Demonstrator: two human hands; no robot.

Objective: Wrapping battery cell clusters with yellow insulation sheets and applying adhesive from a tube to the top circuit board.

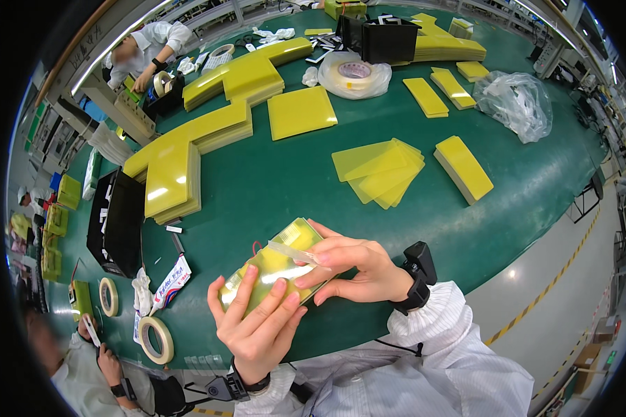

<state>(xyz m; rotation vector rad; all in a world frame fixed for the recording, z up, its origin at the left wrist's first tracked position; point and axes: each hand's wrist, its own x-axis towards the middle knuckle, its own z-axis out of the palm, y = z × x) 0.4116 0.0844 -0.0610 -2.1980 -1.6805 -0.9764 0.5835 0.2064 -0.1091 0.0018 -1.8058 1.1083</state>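
Yellow block in two hands at a green table

Item: one yellow block [300, 236], flat-faced and shiny, held tilted at the near side of the green table [403, 226], in front of the wearer's body. A thin red loop shows at its far left edge.

Left hand [261, 326]: grasping the block, fingers spread across its face.

Right hand [358, 270]: fingertips pinching one end of a clear strip [290, 251], which lies slantwise over the block; the lower fingers rest at the block's right side.

Beyond the hands: a fan of thin yellow sheets [377, 170], overlapping; to its right, a neat yellow stack [464, 169].

Left of the hands: a white tube [172, 281], a roll of tape [145, 337] lying flat, and a black bin [115, 222] with small white pieces inside.

Far side: a square yellow pile [301, 111], a roll in a clear bag [355, 74], and, at right, a crumpled plastic bag [515, 104].

Lower left: a co-worker's hands [108, 364], a slim white piece held in one.
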